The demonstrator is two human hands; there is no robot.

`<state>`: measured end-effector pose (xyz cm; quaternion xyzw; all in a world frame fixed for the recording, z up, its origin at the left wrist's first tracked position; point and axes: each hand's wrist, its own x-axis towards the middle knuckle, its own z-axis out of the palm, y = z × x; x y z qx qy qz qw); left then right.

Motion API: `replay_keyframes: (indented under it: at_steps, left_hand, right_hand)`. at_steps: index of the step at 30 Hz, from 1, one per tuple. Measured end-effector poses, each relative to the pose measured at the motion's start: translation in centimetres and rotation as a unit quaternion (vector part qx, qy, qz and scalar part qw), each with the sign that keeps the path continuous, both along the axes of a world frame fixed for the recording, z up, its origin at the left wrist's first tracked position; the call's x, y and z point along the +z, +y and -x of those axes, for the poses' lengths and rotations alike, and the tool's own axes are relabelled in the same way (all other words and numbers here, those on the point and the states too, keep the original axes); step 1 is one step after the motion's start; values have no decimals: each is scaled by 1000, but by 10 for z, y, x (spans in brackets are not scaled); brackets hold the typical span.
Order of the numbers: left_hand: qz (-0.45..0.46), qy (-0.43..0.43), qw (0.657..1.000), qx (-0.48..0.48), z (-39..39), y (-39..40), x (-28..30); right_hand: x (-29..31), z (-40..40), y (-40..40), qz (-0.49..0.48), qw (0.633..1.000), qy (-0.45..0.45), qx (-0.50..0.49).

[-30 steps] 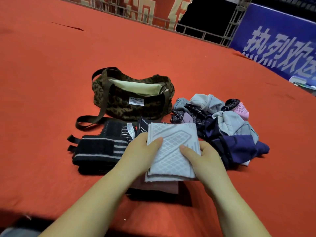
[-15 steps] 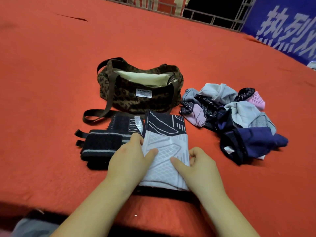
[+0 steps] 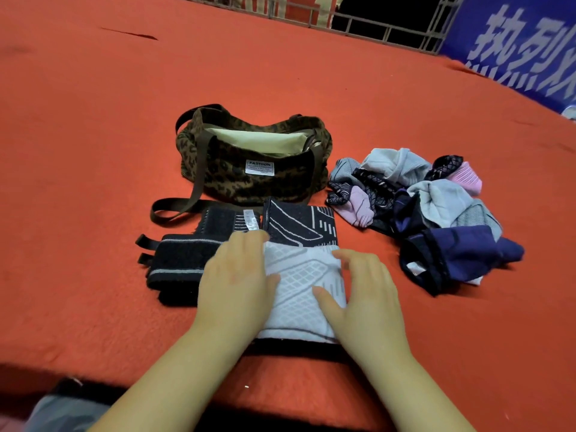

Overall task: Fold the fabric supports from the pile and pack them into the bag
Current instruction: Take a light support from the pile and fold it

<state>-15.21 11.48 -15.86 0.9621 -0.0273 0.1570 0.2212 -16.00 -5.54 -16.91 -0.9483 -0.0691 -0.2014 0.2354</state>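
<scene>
Left hand and right hand press flat, fingers straight, on white-black support. Leopard bag gapes open, contents unclear. Pile lies beside it.

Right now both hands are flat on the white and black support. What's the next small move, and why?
Probably fold it in half: take the near white edge and bring it up over the black end. The white and black support lies spread flat under the left hand and right hand, too long to pack neatly. The leopard bag sits open just beyond it.
</scene>
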Motion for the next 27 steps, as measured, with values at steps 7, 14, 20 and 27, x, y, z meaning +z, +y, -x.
replay_keyframes:
  at_steps: [7, 14, 20, 27]
  left_hand:
    - [-230, 81, 950, -195, 0, -3, 0]
    - [-230, 127, 945, -195, 5, 19, -22]
    - [-222, 143, 935, -237, 4, 15, -15]
    - [-310, 199, 906, -210, 3, 1, 10]
  right_hand:
    - [-5, -7, 2, 178, 977, 28, 115]
    - [-10, 4, -6, 152, 959, 175, 165]
    - [-21, 3, -12, 98, 956, 210, 180]
    - [-1, 7, -24, 149, 949, 208, 183]
